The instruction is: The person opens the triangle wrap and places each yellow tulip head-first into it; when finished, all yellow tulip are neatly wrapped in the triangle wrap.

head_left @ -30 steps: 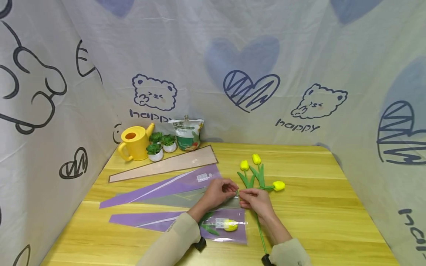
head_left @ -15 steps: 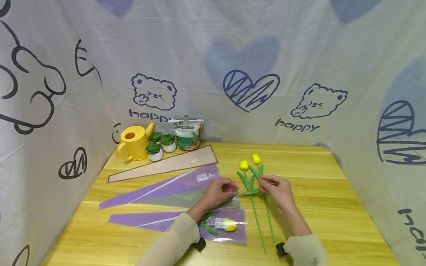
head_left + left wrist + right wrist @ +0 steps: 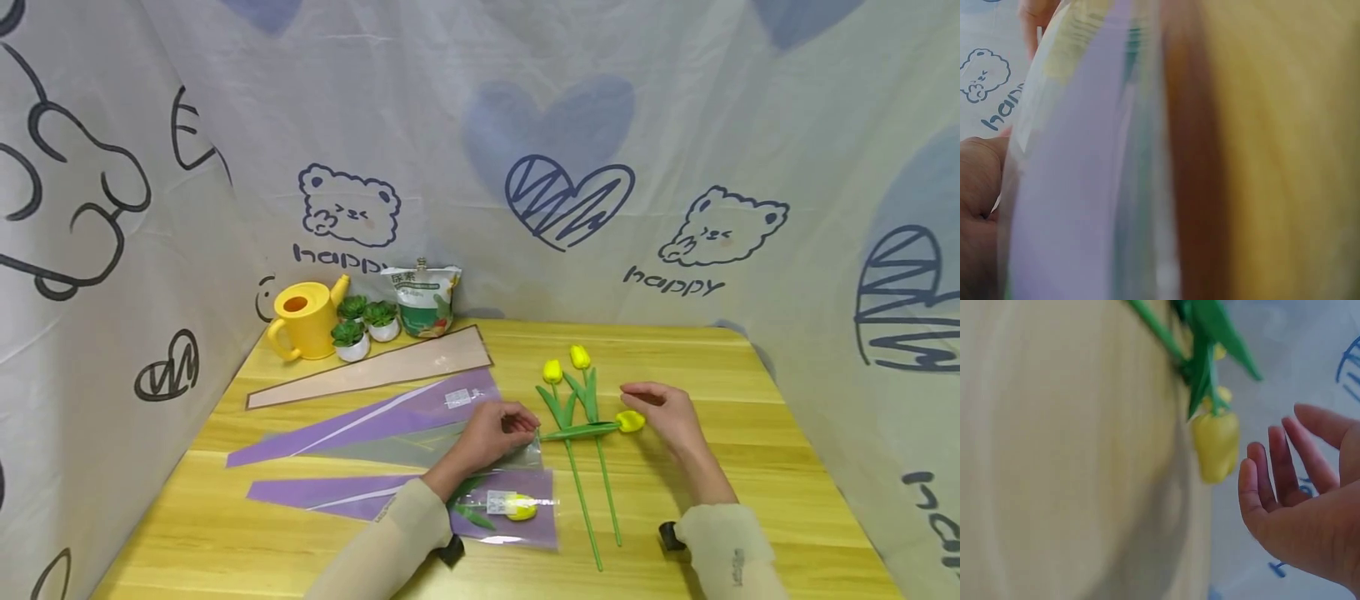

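Note:
My left hand (image 3: pixel 497 435) pinches the open end of a clear flower sleeve (image 3: pixel 442 446) at the middle of the table. A yellow tulip (image 3: pixel 631 421) lies crosswise, its leaves (image 3: pixel 581 432) pointing left and its stem end at the sleeve's mouth. In the left wrist view, blurred film (image 3: pixel 1072 187) covers much of the picture beside the hand. Just right of the blossom, my right hand (image 3: pixel 667 412) holds nothing; in the right wrist view its fingers are spread and slightly bent, apart from the flower (image 3: pixel 1215 447). Beneath the crosswise tulip lie two more tulips (image 3: pixel 552 372).
A purple sleeve (image 3: pixel 300 493) with a tulip inside lies in front; another purple sleeve (image 3: pixel 375 417) and a beige one (image 3: pixel 367 371) lie behind. At the back left stand a yellow watering can (image 3: pixel 303 321), small potted succulents (image 3: pixel 351 340) and a clipped bag (image 3: pixel 425 304).
My right hand has moved right from the sleeve's mouth, along the leaves and past the blossom, letting go of the tulip. The left hand stays at the sleeve.

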### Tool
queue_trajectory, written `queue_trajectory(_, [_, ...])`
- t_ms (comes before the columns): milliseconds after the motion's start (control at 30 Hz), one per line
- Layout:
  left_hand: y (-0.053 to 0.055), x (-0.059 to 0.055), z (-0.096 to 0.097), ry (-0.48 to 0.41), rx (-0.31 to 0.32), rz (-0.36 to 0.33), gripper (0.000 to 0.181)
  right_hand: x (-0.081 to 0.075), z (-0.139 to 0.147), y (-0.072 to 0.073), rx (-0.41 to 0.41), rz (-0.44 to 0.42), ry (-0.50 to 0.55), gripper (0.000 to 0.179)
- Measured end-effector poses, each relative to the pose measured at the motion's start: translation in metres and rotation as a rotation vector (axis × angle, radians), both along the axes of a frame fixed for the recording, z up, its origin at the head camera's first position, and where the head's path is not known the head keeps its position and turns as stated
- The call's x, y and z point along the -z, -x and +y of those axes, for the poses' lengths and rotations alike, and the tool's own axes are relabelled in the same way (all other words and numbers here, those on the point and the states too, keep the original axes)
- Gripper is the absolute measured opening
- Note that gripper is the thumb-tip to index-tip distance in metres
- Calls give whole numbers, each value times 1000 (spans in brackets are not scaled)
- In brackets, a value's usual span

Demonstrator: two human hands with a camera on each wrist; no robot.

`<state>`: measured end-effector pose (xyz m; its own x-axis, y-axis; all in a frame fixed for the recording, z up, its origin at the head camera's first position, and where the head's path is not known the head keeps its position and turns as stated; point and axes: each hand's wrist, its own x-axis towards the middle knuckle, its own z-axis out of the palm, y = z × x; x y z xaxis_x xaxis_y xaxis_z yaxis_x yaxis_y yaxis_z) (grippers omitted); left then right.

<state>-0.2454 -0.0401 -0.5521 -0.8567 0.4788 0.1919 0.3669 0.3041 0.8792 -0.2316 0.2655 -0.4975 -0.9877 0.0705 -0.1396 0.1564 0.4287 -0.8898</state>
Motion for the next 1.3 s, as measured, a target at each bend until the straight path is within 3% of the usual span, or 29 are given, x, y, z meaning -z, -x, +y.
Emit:
queue_trajectory(267, [0, 0, 2, -10, 3, 3, 12, 23, 10, -1, -115, -29, -74, 37])
queue_trajectory(533, [-1, 0, 2, -26, 6, 7, 12, 34, 12, -1, -190, 0, -177, 19])
queue_trajectory(733, [-4, 0, 1, -19, -8, 1, 12, 36, 12, 1, -292, 61, -283, 6])
queue_trajectory(967, [-4, -1, 3, -17, -8, 14, 12, 36, 16, 2, -391, 134, -372, 5])
queue_trajectory(1300, [-4, -1, 2, -27, -6, 16, 11, 35, 15, -6, -403, 160, -385, 7])
